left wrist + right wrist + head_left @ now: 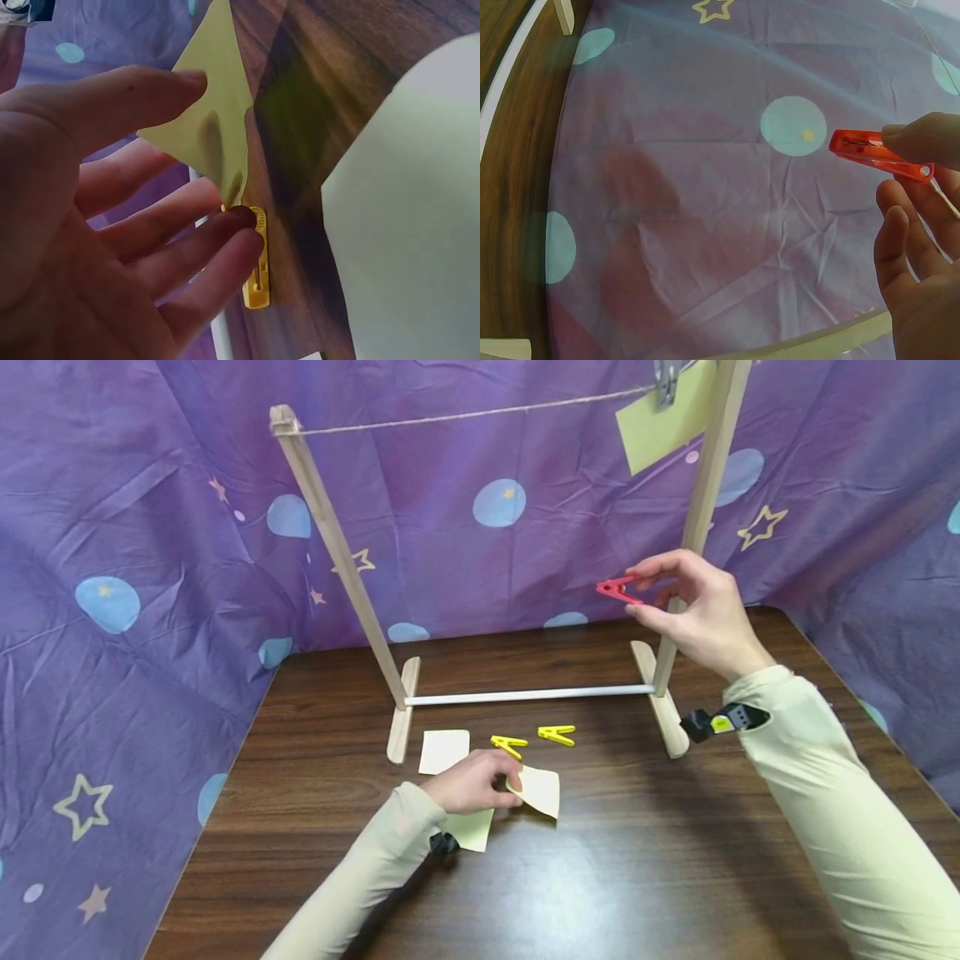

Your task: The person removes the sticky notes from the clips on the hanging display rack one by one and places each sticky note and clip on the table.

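Note:
My left hand [474, 783] pinches a pale yellow paper note [542, 789] by its edge, low over the table. The left wrist view shows this note [217, 112] tipped up between thumb and fingers. Raised in front of the frame's right post, my right hand [705, 614] pinches a red clothespin [615, 588] between thumb and fingertips. Two yellow clothespins [557, 735] lie just beyond the left hand. Under and beside that hand are a whitish note [444, 750] and a yellow-green note [474, 832], both partly covered.
A wooden frame [352, 568] stands at the back, with a string [465, 416] across its top and a white rod [525, 696] below. At the string's right end, a metal clip [666, 385] holds a yellow-green note [660, 435]. A purple patterned cloth [442, 527] hangs behind.

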The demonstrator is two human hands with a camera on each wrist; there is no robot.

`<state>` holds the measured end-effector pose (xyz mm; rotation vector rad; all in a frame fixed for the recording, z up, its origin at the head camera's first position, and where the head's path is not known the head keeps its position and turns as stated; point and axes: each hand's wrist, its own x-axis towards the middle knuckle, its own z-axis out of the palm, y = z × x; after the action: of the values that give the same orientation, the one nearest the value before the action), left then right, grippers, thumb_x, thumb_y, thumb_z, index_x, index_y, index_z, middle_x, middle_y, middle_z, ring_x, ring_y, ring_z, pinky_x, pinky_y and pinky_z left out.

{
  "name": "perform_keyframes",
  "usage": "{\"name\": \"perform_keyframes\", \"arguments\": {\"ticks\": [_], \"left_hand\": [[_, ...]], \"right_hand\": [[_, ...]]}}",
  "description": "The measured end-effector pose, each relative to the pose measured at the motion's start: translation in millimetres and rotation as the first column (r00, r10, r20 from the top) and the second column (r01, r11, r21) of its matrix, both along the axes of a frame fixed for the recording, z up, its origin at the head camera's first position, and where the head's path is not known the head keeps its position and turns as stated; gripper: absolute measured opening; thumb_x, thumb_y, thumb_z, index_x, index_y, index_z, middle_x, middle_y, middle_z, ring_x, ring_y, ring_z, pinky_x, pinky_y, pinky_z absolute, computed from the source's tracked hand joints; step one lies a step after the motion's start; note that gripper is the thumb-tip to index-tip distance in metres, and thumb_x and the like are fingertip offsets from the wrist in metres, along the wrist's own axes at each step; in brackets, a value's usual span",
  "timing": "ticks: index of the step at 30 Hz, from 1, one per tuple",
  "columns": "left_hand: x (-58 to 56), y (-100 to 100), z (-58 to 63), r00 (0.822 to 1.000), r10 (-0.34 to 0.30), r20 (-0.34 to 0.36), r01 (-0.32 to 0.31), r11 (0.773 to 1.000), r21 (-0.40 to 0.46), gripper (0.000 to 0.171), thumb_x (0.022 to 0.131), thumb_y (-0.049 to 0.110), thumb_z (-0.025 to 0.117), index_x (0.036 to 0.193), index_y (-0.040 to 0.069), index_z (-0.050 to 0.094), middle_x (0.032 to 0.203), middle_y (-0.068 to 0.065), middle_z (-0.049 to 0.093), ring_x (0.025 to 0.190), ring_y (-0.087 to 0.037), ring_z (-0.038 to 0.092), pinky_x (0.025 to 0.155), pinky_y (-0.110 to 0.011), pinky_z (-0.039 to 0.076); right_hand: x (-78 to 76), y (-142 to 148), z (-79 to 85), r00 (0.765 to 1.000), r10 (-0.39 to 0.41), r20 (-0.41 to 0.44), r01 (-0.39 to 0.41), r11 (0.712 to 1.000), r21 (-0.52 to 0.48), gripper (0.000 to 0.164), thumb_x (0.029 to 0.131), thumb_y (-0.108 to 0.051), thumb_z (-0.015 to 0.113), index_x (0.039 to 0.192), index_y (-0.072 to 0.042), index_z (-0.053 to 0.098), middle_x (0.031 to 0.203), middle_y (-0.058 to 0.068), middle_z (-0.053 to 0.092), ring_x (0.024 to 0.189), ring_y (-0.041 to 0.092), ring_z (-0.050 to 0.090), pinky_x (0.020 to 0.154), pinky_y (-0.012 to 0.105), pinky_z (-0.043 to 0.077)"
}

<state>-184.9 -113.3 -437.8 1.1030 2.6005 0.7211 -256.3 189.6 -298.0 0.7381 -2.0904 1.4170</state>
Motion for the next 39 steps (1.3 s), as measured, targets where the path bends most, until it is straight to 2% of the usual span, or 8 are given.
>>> {"name": "perform_keyframes", "arguments": {"ticks": [3,11,19,28,36,39], "left_hand": [[1.6,1,-1.9,1.0,-0.009,0.001,0.009,0.999,-0.035,0.01,0.083,0.019,0.075,0.086,0.011,0.071,0.12,-0.01,0.067,0.116,-0.023,0.06,0.106,-0.032,0.043],[6.2,6,-4.3,0.999,-0.048,0.025,0.05,0.996,-0.069,0.009,0.082,0.018,0.074,0.082,0.01,0.071,0.122,-0.011,0.065,0.118,-0.023,0.059,0.106,-0.029,0.042],[11.4,8,-4.8,0.998,-0.035,0.053,0.042,0.989,-0.14,0.011,0.083,0.024,0.074,0.083,0.014,0.069,0.13,-0.008,0.06,0.124,-0.024,0.054,0.111,-0.034,0.037],[14.3,9,-5.7,0.997,-0.01,0.071,0.024,0.978,-0.206,0.022,0.082,0.031,0.075,0.095,0.015,0.069,0.136,-0.005,0.055,0.13,-0.023,0.049,0.112,-0.031,0.036],[15.4,11,-5.5,0.999,-0.002,0.041,0.011,0.976,-0.217,0.029,0.083,0.03,0.074,0.106,0.013,0.07,0.132,-0.003,0.057,0.127,-0.019,0.052,0.11,-0.026,0.038],[15.8,12,-5.0,1.0,0.006,0.027,0.001,0.974,-0.227,0.031,0.084,0.03,0.073,0.109,0.013,0.07,0.131,-0.002,0.059,0.125,-0.018,0.054,0.109,-0.025,0.039]], "right_hand": [[-0.1,1,-2.6,1.0,-0.005,0.005,0.005,1.0,-0.006,0.038,0.07,0.017,0.073,0.105,0.011,0.061,0.099,-0.013,0.067,0.083,-0.001,0.062,0.063,0.013,0.047],[-0.7,1,-11.5,1.0,-0.01,0.011,0.01,1.0,-0.014,0.039,0.069,0.019,0.073,0.105,0.011,0.062,0.097,-0.013,0.067,0.081,-0.001,0.06,0.062,0.013,0.046],[0.9,1,-20.8,0.999,-0.022,0.042,0.022,1.0,-0.021,0.038,0.07,0.017,0.073,0.105,0.01,0.061,0.098,-0.015,0.066,0.069,0.001,0.057,0.061,0.012,0.045],[-1.6,2,-35.3,0.996,-0.02,0.092,0.024,0.999,-0.045,0.038,0.07,0.016,0.074,0.105,0.009,0.062,0.095,-0.013,0.067,0.073,0.006,0.06,0.062,0.012,0.045],[-2.0,1,-45.0,0.994,0.027,0.108,-0.016,0.995,-0.102,0.039,0.07,0.019,0.072,0.106,0.009,0.062,0.088,-0.008,0.068,0.073,0.003,0.06,0.062,0.011,0.046],[-1.3,0,-48.2,0.994,0.036,0.1,-0.024,0.992,-0.123,0.039,0.069,0.02,0.072,0.106,0.009,0.062,0.091,-0.007,0.069,0.075,0.004,0.061,0.061,0.011,0.046]]}}
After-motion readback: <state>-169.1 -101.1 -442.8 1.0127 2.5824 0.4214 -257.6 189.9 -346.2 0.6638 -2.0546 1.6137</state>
